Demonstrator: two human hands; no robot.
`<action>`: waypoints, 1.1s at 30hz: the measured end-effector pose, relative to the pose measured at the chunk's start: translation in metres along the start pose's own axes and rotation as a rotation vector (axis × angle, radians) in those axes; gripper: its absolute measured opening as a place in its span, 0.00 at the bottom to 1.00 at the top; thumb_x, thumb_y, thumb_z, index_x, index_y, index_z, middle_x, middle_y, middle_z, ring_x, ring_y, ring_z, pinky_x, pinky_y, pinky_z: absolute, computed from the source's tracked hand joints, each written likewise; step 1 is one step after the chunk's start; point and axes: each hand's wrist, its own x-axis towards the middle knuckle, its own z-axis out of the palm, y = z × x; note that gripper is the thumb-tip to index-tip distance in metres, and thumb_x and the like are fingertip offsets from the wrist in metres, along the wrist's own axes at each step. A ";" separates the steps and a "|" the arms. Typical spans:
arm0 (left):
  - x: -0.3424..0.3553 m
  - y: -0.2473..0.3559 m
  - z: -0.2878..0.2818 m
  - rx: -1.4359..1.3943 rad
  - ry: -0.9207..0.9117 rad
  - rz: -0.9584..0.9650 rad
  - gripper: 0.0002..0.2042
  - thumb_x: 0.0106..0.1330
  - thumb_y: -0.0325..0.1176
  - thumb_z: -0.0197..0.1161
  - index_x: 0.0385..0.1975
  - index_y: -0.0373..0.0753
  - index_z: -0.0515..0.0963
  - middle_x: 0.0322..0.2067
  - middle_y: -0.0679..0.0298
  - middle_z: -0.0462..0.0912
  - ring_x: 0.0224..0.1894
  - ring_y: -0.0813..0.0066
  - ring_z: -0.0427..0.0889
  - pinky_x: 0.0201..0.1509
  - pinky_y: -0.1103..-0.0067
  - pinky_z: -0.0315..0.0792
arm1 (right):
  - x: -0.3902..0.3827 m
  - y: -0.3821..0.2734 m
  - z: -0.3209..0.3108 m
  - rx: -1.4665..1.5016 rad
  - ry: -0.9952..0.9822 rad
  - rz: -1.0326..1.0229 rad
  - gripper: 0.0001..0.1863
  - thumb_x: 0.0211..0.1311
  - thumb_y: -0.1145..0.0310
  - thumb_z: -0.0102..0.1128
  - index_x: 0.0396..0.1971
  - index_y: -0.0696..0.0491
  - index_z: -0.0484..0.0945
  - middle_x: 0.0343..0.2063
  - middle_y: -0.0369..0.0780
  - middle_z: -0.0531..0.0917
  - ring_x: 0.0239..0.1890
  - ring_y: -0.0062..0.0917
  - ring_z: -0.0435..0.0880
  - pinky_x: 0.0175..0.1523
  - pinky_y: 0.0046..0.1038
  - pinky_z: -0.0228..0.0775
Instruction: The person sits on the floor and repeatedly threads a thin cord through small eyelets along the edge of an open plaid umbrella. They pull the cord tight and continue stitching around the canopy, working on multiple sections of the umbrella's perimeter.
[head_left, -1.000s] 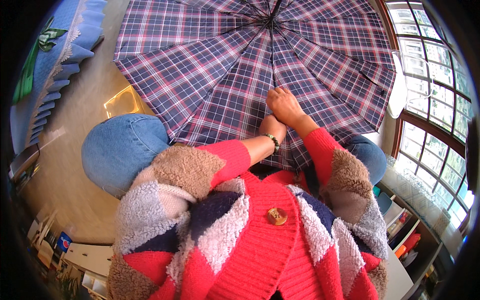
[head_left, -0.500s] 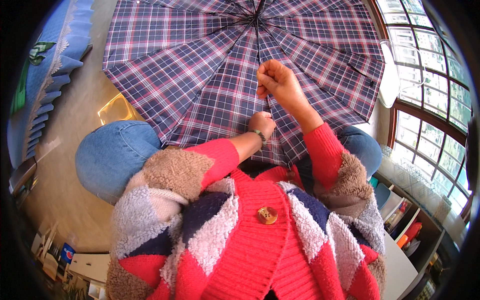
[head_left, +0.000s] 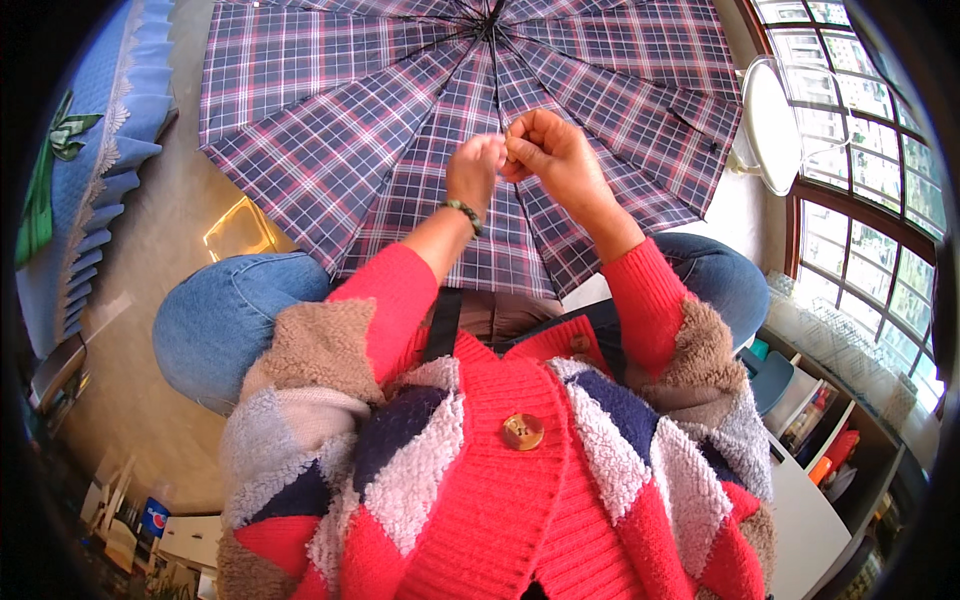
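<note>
An open plaid umbrella [head_left: 400, 170], navy with red and white lines, spreads out in front of me with its ribs facing up. Over its lower middle panels my left hand [head_left: 476, 172], with a beaded bracelet at the wrist, is closed in a pinch. Right beside it my right hand [head_left: 555, 160] pinches thumb and forefinger together, and the fingertips of both hands meet or nearly meet. Whatever lies between the fingers is too small to make out. The umbrella's ribs gather at a dark hub [head_left: 488, 28] beyond my hands.
My jeans-clad knees [head_left: 235, 320] flank the umbrella's near edge. A bed with a blue ruffled cover [head_left: 110, 170] stands at the left, and a shiny gold object [head_left: 243, 232] lies on the floor. To the right are a white round object [head_left: 770, 125], barred windows and a shelf [head_left: 830, 430].
My left hand has left the umbrella's near edge and moved up and left to meet my right hand. The umbrella has shifted slightly left, and its near edge has lifted off my lap.
</note>
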 end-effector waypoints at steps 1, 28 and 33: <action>0.001 0.012 0.000 -0.042 -0.097 -0.080 0.11 0.67 0.37 0.48 0.37 0.38 0.76 0.24 0.71 0.74 0.27 0.84 0.74 0.31 0.84 0.71 | -0.001 0.005 -0.002 -0.027 0.018 0.008 0.02 0.62 0.76 0.53 0.30 0.58 0.71 0.23 0.35 0.77 0.25 0.16 0.80 0.31 0.18 0.76; 0.003 0.093 0.010 0.369 -0.409 0.118 0.11 0.57 0.28 0.64 0.39 0.35 0.78 0.30 0.64 0.82 0.26 0.80 0.82 0.26 0.85 0.77 | 0.014 0.021 -0.024 -0.323 0.414 -0.123 0.02 0.52 0.78 0.61 0.27 0.58 0.78 0.22 0.35 0.81 0.25 0.13 0.76 0.31 0.16 0.69; 0.001 0.095 0.015 0.459 -0.430 0.225 0.13 0.59 0.26 0.62 0.43 0.34 0.76 0.29 0.63 0.83 0.27 0.82 0.81 0.31 0.86 0.76 | 0.008 0.011 -0.024 -0.232 0.356 -0.114 0.02 0.53 0.78 0.61 0.28 0.59 0.79 0.23 0.36 0.82 0.26 0.14 0.78 0.32 0.16 0.71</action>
